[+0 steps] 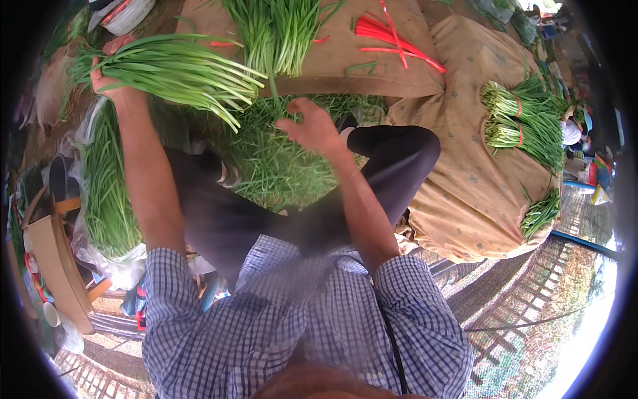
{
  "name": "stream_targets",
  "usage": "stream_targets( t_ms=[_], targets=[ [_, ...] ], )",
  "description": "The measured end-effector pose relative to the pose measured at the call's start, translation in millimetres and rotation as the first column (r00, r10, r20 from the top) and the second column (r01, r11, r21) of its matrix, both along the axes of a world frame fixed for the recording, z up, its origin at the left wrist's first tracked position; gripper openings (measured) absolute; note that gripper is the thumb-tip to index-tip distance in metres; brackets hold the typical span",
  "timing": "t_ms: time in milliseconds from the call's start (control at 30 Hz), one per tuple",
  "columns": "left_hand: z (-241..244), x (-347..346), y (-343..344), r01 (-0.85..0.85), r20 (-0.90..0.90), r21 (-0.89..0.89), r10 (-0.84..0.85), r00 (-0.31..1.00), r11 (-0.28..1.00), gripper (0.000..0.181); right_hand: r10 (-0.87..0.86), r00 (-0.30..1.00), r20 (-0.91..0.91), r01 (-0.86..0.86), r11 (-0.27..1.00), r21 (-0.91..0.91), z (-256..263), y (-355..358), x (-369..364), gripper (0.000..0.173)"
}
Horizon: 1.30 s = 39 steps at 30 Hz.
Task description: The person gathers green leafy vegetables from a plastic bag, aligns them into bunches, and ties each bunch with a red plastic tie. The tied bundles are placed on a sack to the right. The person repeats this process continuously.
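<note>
My left hand grips a loose bunch of long green garlic chives, the pale stem ends fanning out to the right. Over the lap my right hand is bare, thumb and fingers apart, with one green strand hanging close to its fingertips. Just beyond it, a pile of loose chives lies on the brown cloth-covered table. Red strips, apparently ties, lie in a cluster to the right of that pile. Cut green scraps cover the ground between my legs.
Two red-banded bundles and a smaller green bunch rest on the patterned tan cloth at the right. A clear plastic bag of chives stands at my left, beside a cardboard piece. Another person is far right.
</note>
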<state>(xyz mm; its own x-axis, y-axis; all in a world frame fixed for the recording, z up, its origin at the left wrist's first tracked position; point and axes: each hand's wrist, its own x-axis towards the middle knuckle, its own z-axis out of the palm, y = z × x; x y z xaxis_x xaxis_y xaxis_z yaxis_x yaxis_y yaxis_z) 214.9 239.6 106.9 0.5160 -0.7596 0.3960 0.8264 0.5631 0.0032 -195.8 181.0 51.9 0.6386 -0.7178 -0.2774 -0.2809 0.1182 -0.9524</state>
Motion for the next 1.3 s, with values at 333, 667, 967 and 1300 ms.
stream_targets(
  t_ms=[333, 667, 967, 1300],
  targets=[
    [-1.6, -5.0, -5.1, 0.052, 0.058, -0.01, -0.051, 0.997, 0.999, 0.028, -0.135, 0.914, 0.384, 0.001, 0.944, 0.329, -3.8, 8.4, 32.9, 0.016],
    [0.9, -18.0, -15.3, 0.151, 0.175, -0.017, -0.145, 0.974, 0.988, 0.029, -0.165, 0.981, 0.104, 0.186, 0.63, -0.754, 12.2, 25.2, 23.6, 0.02],
    [14.7, -42.1, -17.6, -0.065, 0.266, 0.304, -0.019, 0.964, 0.95, 0.024, 0.015, 0.998, 0.062, 0.029, 0.76, -0.649, 18.0, 14.1, 26.3, 0.013],
    [74.3, -117.5, -58.3, -0.615, 0.608, 0.705, 0.144, 0.781, 0.354, 0.021, 0.103, 0.991, 0.087, -0.015, 0.726, -0.688, 32.6, -5.9, 35.4, 0.042]
  ],
)
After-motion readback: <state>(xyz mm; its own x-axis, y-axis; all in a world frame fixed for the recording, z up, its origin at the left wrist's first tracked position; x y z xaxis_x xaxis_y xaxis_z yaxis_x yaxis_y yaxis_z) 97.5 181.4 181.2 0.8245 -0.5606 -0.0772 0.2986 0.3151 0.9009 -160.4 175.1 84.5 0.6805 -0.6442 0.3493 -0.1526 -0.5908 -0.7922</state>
